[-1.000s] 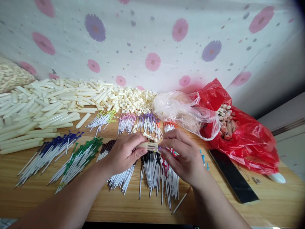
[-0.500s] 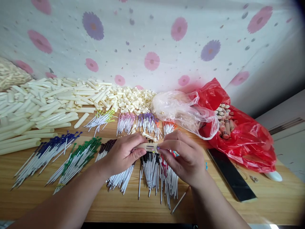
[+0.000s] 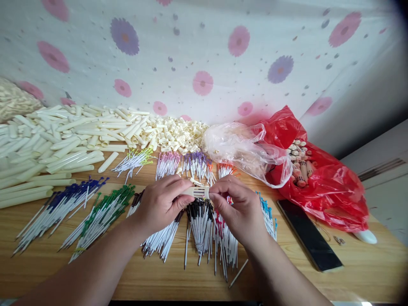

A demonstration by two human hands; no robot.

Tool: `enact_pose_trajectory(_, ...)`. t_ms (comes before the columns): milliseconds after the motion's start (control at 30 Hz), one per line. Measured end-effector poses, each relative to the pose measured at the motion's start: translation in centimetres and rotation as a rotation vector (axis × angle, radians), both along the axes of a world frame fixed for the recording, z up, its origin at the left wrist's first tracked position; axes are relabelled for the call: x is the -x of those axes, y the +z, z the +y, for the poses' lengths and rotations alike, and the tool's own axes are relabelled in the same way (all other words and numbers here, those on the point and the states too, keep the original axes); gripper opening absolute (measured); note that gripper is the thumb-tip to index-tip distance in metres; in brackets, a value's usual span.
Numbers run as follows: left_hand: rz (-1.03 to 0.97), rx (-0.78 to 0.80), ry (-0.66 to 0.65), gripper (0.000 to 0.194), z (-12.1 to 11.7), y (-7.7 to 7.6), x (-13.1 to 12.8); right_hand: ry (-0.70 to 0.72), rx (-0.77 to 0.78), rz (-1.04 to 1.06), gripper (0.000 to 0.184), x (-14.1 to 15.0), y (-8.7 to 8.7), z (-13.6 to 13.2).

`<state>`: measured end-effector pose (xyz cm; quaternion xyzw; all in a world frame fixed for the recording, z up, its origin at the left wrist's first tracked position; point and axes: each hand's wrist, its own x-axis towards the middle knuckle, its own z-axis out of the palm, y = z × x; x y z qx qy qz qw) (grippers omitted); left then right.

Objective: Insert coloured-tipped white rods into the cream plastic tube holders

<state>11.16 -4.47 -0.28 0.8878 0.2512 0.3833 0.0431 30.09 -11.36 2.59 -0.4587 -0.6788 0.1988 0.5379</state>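
A cream pen barrel with slots along its side lies level between my hands above the table. My left hand is closed round its left end, thumb in front. The fingers of my right hand pinch the barrel's right end; whether a smaller part is also in them is hidden. Below are bundles of white pen refills with coloured heads: black refills right under the barrel, red refills under my right hand, blue-topped refills beside it. Small cream pen parts lie just behind the barrel.
Plain cream tubes and short slotted sleeves are heaped at the back. Green refills and dark blue refills lie at left. At right are a clear plastic bag, a red bag with pen parts and a black phone.
My right hand has shifted slightly left and its fingers have closed in at the barrel's right end. The light blue refills beside it have come into view. My left hand keeps its hold.
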Motion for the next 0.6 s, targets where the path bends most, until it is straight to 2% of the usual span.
enact_pose_trajectory(167, 0.002, -0.031, 0.043, 0.025, -0.1, 0.1, 0.1, 0.047, 0.133, 0.146, 0.01, 0.3, -0.6, 0.1)
enact_pose_trajectory(267, -0.008, -0.015, 0.061, 0.024, -0.2, 0.2, 0.1, 0.123, 0.158, 0.188, 0.014, 0.3, -0.6, 0.1)
enact_pose_trajectory(367, -0.033, 0.044, 0.021, 0.024, -0.2, 0.2, 0.1, 0.197, 0.169, 0.208, 0.016, -0.8, -0.4, 0.4)
enact_pose_trajectory(433, -0.057, 0.16, 0.002, 0.024, -0.1, 0.0, 0.0, 0.123, 0.141, 0.182, 0.015, -2.6, -0.4, 1.1)
enact_pose_trajectory(500, -0.101, 0.302, 0.014, 0.024, 0.0, -0.1, -0.2, -0.091, 0.085, 0.089, 0.013, -5.2, -0.7, 2.1)
enact_pose_trajectory(567, -0.151, 0.425, 0.031, 0.026, 0.0, -0.1, -0.3, -0.296, 0.148, -0.168, 0.013, -7.9, -1.6, 3.3)
enact_pose_trajectory(600, -0.173, 0.475, 0.03, 0.027, 0.0, -0.1, -0.3, -0.324, 0.224, -0.349, 0.014, -9.1, -2.2, 3.9)
